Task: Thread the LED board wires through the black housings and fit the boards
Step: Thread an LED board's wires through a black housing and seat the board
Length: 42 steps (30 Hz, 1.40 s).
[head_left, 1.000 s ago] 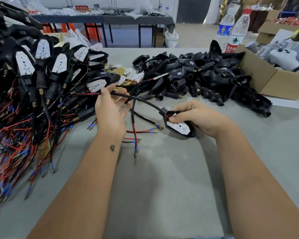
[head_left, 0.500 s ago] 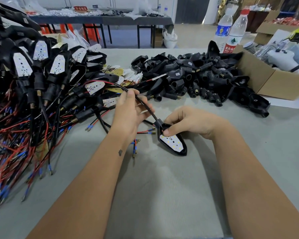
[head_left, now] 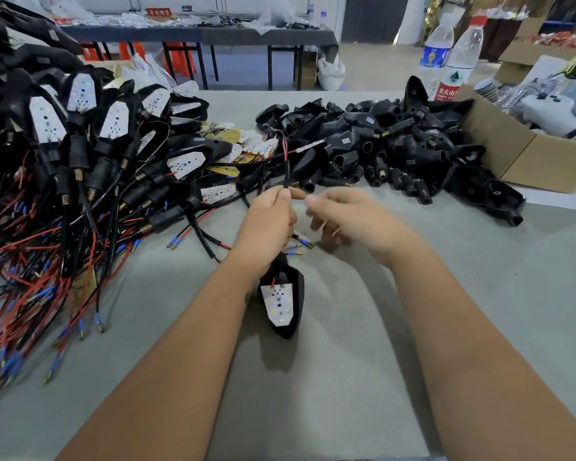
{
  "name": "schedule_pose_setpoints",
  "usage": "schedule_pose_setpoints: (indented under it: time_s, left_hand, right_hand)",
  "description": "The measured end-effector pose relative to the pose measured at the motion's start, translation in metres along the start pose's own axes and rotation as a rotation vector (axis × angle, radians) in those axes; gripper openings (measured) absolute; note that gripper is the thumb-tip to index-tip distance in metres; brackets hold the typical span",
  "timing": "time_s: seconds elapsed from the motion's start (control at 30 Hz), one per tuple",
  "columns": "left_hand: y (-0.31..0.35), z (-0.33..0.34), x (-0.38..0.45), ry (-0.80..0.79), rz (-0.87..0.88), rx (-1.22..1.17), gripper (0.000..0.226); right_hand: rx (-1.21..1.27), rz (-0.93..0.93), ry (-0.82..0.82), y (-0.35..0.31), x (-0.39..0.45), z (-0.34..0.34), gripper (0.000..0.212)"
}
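Left hand (head_left: 269,224) pinching black wire (head_left: 286,168), black housing (head_left: 288,304) with white LED board (head_left: 279,302) dangling beneath over grey bench (head_left: 346,377). Right hand (head_left: 343,217) blurred, grip unclear. Red-labelled bottle (head_left: 459,61), Chinese characters unreadable.

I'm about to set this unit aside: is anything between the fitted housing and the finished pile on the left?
Nothing solid: bare table and a few loose wire ends lie between the housing and the finished pile.

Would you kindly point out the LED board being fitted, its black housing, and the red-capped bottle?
LED board (head_left: 279,304), head view, middle of its white face.
black housing (head_left: 299,294), head view, right rim.
red-capped bottle (head_left: 459,66), head view, clear body.
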State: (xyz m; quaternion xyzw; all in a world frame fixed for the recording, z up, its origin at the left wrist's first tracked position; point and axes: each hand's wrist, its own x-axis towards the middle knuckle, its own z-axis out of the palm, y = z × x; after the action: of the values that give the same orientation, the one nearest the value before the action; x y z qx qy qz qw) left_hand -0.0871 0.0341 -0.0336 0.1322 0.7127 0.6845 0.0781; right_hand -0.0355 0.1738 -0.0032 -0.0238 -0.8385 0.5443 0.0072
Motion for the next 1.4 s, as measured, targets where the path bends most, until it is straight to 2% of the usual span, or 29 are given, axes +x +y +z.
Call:
schedule_pose_setpoints:
  time_s: [0.1,0.23,0.3,0.37,0.43,0.6,0.73,0.9,0.97,1.13,1.27,1.4]
  left_hand:
    - [-0.001,0.002,0.000,-0.015,0.019,0.083,0.033]
    - [0.000,0.007,-0.006,-0.025,0.064,0.249,0.039]
    - [0.000,0.009,-0.007,0.036,0.042,0.260,0.042]
    - [0.003,0.009,-0.004,0.139,-0.054,0.108,0.034]
    - [0.006,0.005,0.002,0.168,-0.115,-0.146,0.029]
    - [0.009,-0.011,0.010,0.038,-0.095,-0.477,0.034]
    - [0.009,-0.017,0.014,0.203,-0.057,-0.583,0.022]
    - [0.010,-0.012,0.013,0.257,0.040,-0.692,0.022]
    - [0.010,-0.011,0.014,0.291,0.057,-0.672,0.024]
    - [0.003,-0.013,0.018,0.375,0.057,-0.472,0.028]
    - [0.002,-0.012,0.019,0.413,0.037,-0.390,0.031]
    - [0.000,-0.014,0.017,0.374,0.052,-0.281,0.031]
  right_hand:
    - [0.157,0.004,0.223,0.004,0.013,0.011,0.029]
    - [0.254,-0.095,0.256,0.005,0.019,0.025,0.020]
    - [0.248,-0.115,0.296,0.005,0.022,0.029,0.017]
    - [0.230,-0.118,0.310,0.005,0.022,0.029,0.018]
    - [0.278,-0.118,0.254,0.004,0.021,0.029,0.020]
    - [0.150,-0.145,0.050,0.002,0.015,0.034,0.017]
    - [0.059,-0.192,-0.028,0.000,0.013,0.035,0.019]
    - [0.089,-0.185,-0.002,-0.003,0.013,0.032,0.019]
    - [0.079,-0.163,0.055,-0.001,0.012,0.031,0.016]
    - [-0.168,-0.080,0.484,0.015,0.028,0.008,0.017]
    - [-0.361,0.057,0.487,0.029,0.052,-0.009,0.042]
    - [-0.628,0.122,0.506,0.035,0.068,-0.005,0.033]
